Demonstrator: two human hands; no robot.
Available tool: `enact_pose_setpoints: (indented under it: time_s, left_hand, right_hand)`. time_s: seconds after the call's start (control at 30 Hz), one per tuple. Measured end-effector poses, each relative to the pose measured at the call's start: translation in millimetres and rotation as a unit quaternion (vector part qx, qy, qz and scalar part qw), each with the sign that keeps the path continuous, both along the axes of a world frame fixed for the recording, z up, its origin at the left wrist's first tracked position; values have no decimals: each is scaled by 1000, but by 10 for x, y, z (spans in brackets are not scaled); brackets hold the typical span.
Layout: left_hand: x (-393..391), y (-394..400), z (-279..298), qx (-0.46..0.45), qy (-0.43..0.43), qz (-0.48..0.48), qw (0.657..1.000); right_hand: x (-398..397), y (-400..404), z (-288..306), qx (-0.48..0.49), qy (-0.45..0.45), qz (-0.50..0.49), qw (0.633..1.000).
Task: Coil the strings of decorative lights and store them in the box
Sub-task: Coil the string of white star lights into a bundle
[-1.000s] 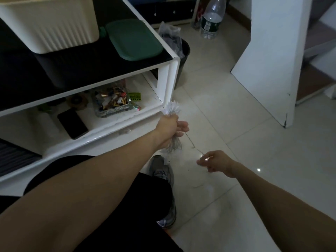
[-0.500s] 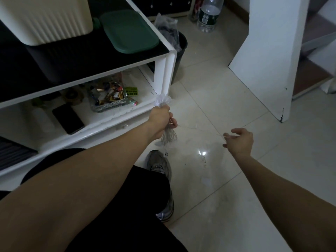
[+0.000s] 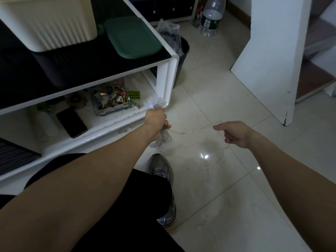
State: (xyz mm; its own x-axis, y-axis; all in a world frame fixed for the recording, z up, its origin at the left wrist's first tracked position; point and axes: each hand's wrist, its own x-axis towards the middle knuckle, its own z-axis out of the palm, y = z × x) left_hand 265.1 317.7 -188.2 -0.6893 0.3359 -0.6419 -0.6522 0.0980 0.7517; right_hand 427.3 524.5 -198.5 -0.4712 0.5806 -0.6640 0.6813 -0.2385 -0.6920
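Observation:
My left hand [image 3: 157, 119] is closed around a coiled bundle of thin silvery light string [image 3: 163, 137]; loops stick out above and below the fist. From the bundle a single loose strand [image 3: 183, 132] runs right to my right hand [image 3: 234, 134], which pinches it with the forefinger stretched out. The rest of the strand curls down onto the tiled floor [image 3: 221, 153]. A cream ribbed box [image 3: 54, 24] stands on the black-topped table at the upper left, with a green lid [image 3: 131, 37] lying beside it.
The white table's lower shelf [image 3: 116, 120] holds a phone [image 3: 71, 122], a clear tray of small items [image 3: 111, 100] and a tape roll. A black bin with a bag [image 3: 179, 50], a plastic bottle [image 3: 211, 17] and a white panel [image 3: 272, 60] stand on the floor. My shoe [image 3: 161, 171] is below the bundle.
My right hand has swung out to the right and up, away from the bundle, drawing the strand out between the two hands. My left hand has kept its hold on the coil.

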Motion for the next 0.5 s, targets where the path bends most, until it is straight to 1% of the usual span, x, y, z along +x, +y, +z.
enact_pose_setpoints:
  time_s: [0.07,0.17,0.27,0.33,0.4,0.5]
  left_hand:
    - [-14,-29,-7,2,-7,-22,1000]
    - [-17,-35,-18,16,2,-54,998]
    - [5,-26,3,32,21,-80,996]
    - [5,-22,14,49,19,-87,995]
    - [-9,-18,43,79,0,-81,994]
    - [-45,-16,112,128,-34,-52,990]
  right_hand:
    - [-23,-7,112,-25,59,18,998]
    - [-103,-31,256,-70,132,7,989]
    - [-189,-79,337,-68,168,16,983]
    - [-240,-141,399,-76,198,21,977]
    - [-288,-227,484,-89,215,26,972]
    - [-372,-336,606,-46,214,58,974]
